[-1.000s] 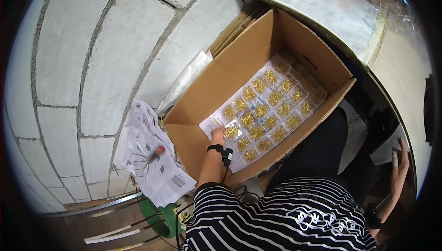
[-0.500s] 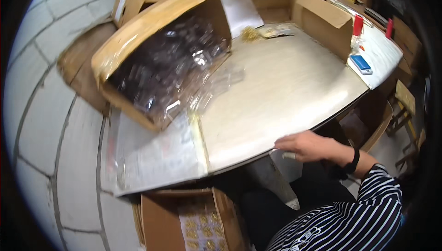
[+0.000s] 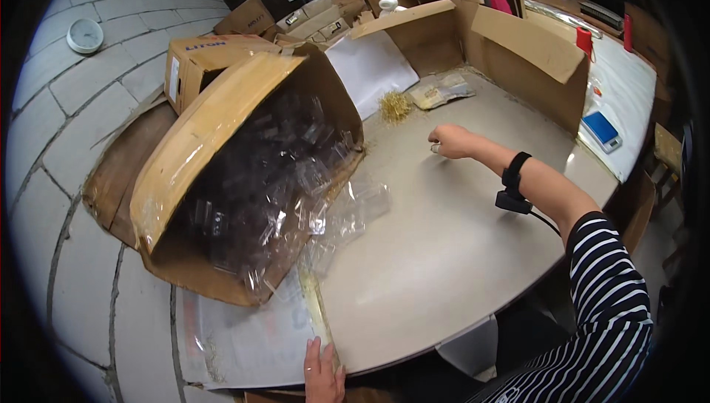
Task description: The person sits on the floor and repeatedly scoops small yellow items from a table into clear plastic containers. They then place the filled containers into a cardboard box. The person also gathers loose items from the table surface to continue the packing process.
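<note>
My left hand (image 3: 323, 373) rests on the table's near edge, beside a yellowed tape strip (image 3: 316, 313), with its fingers stretched out and nothing held. My right hand (image 3: 451, 142) reaches over the far part of the pale tabletop (image 3: 429, 255). Its fingers are curled in, and nothing shows in them. A ring is on one finger. Just beyond that hand lie a small heap of gold-coloured strands (image 3: 396, 107) and a crumpled clear bag (image 3: 441, 91). To the left, a tipped cardboard box (image 3: 222, 129) holds many clear plastic boxes (image 3: 274, 174); some spill onto the table (image 3: 362, 203).
Cardboard flaps (image 3: 529, 52) wall the table's far side, with a white sheet (image 3: 372, 70) leaning there. A blue-topped pocket scale (image 3: 602, 131) sits on a white surface at right. A black wrist strap with a cable (image 3: 514, 188) is on my right arm.
My right hand has moved from the table's near edge up and forward toward the gold strands. My left hand has come into view at the near edge. The view has shifted.
</note>
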Motion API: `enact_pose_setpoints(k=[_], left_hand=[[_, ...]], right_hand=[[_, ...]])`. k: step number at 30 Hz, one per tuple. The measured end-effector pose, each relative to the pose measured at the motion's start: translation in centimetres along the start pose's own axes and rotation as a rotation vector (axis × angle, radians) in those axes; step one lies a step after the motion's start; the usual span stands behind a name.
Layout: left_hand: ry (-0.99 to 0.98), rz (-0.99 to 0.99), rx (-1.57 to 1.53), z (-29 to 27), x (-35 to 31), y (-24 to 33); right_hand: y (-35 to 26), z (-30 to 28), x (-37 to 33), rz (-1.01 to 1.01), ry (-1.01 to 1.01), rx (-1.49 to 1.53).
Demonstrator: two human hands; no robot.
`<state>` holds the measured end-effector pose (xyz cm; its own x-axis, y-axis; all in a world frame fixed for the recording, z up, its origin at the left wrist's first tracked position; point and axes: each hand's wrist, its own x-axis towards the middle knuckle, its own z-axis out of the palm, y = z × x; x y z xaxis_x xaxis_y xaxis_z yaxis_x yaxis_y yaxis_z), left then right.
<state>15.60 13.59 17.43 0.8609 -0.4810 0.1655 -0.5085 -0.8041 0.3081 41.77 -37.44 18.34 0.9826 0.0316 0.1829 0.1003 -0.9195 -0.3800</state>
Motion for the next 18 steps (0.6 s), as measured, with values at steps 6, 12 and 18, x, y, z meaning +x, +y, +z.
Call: enact_pose_setpoints(k=[6, 12, 18], left_hand=[[-0.255, 0.021, 0.157, 1.4, 3.3, -1.9], [-0.281, 0.018, 0.168, 1.4, 3.6, -1.6], [-0.207, 0.044, 0.205, 1.9, 2.8, -2.0]], right_hand=[[2.5, 1.3, 11.4, 0.087, 0.213, -0.062], [2.2, 3.8, 15.9, 0.063, 0.222, -0.184], [-1.7, 4.2, 10.0, -0.117, -0.072, -0.186]])
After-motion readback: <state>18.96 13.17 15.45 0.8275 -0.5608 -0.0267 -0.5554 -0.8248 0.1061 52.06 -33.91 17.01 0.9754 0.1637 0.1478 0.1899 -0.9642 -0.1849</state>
